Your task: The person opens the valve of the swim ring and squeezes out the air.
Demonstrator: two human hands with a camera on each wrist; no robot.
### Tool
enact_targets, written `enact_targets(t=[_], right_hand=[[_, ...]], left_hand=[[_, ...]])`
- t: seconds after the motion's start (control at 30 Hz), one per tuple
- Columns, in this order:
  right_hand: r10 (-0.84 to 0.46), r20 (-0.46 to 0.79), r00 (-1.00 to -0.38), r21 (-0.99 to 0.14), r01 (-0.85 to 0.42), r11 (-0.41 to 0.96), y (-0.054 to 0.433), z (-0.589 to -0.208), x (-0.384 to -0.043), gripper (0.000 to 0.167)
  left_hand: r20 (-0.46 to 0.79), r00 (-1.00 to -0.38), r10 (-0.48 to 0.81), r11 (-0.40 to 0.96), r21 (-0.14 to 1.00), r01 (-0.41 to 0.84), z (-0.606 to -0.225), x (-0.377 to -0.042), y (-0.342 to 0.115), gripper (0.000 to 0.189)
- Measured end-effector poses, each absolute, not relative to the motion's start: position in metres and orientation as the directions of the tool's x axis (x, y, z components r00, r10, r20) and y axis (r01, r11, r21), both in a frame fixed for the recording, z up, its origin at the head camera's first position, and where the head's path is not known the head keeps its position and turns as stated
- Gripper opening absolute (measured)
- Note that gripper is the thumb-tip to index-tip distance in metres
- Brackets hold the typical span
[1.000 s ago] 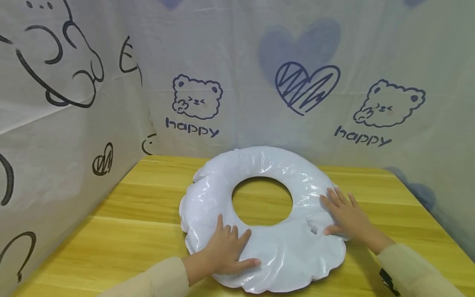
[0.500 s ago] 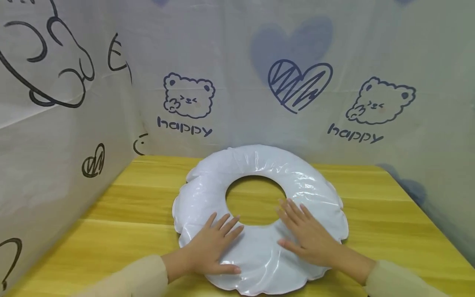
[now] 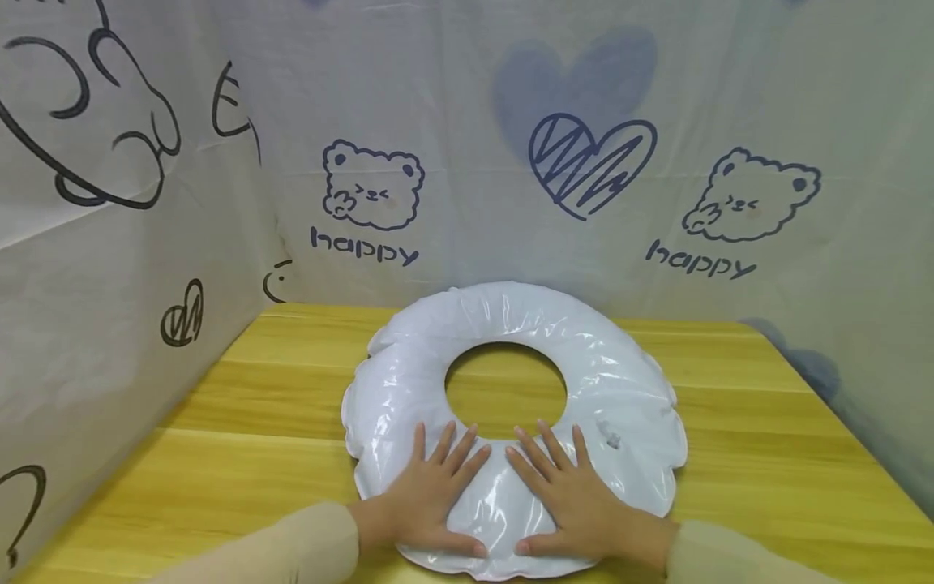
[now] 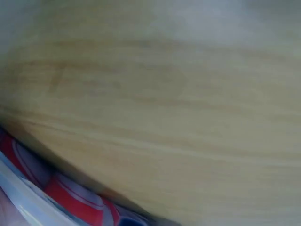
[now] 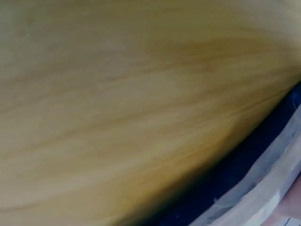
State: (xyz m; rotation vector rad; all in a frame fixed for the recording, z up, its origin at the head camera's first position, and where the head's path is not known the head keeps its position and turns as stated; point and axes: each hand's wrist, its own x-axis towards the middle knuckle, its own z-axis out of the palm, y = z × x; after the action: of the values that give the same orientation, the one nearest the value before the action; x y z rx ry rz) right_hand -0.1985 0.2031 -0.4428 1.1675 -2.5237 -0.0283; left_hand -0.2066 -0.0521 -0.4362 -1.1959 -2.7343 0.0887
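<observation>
A white, glossy inflatable swim ring (image 3: 503,312) lies on the table, puffed at the back and wrinkled along its scalloped outer seam. My left hand (image 3: 426,499) rests on the front left of it, fingers spread toward the hole. Mirroring that, my right hand (image 3: 580,503) lies on the front right with fingers apart, the two thumbs pointing at each other. A small clear valve (image 3: 611,439) shows to the right of the right hand. In the left wrist view the ring's red-and-white underside (image 4: 77,205) appears at the lower corner; the right wrist view has a dark blue part (image 5: 235,165).
The yellow wood-grain table (image 3: 759,422) extends on both sides of the ring. Behind it hangs a pale cloth (image 3: 481,227) with hearts and bear faces, and another printed cloth (image 3: 95,324) borders the left side.
My right hand has moved left from the ring's right edge to its front, uncovering the valve again after passing over it. My left hand has spread its fingers. The head view has shifted slightly.
</observation>
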Motion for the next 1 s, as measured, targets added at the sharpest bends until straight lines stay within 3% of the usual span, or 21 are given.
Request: enact_targets(t=[0.47, 0.73, 1.0], right_hand=[[-0.749, 0.237, -0.619, 0.152, -0.738, 0.658, 0.205, -0.455, -0.200, 0.095], [-0.737, 0.037, -0.675, -0.178, -0.730, 0.660, 0.205, -0.448, -0.203, 0.095], [-0.744, -0.003, -0.668, -0.200, -0.729, 0.655, 0.204, -0.445, -0.206, 0.093]], left_hand=[[0.021, -0.708, 0.706, 0.699, -0.183, 0.692, -0.450, -0.208, -0.047, 0.106], [-0.027, -0.719, 0.695, 0.696, -0.228, 0.681, -0.445, -0.206, -0.043, 0.103], [-0.057, -0.727, 0.684, 0.700, -0.229, 0.676, -0.442, -0.207, -0.042, 0.102]])
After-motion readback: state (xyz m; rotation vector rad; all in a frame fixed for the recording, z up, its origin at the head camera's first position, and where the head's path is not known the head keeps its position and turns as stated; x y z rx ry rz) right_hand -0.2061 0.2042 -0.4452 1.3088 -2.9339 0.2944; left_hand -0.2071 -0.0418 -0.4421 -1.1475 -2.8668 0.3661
